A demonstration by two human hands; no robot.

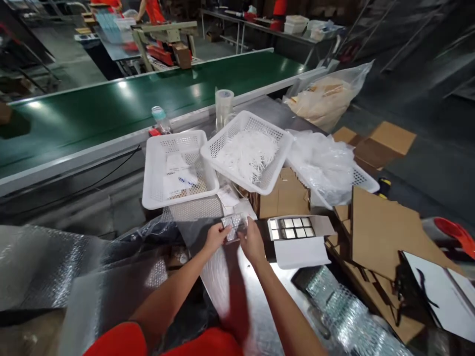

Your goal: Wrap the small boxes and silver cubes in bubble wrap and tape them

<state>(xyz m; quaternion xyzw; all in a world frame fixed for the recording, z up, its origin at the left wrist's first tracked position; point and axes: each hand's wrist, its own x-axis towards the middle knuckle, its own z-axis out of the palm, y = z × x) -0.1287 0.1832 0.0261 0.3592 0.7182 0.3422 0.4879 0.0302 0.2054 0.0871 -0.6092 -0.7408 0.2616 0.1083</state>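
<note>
My left hand (216, 238) and my right hand (253, 241) meet over a steel table top (256, 291). Between them they pinch a small silvery bubble-wrap packet (233, 227), whose contents are hidden. To the right of my right hand lies an open white carton (297, 242) with a lid folded toward me. Several square silver pieces (293, 228) sit in rows inside it. A sheet of clear plastic film (208, 232) lies under and beyond my hands.
Two white plastic baskets (178, 170) (247, 151) hold papers and white strips. Beyond them runs a green conveyor belt (122, 104). Flattened cardboard (386, 232) is stacked at right, and silver bubble wrap (48, 262) lies at left. Co-workers in red stand far off.
</note>
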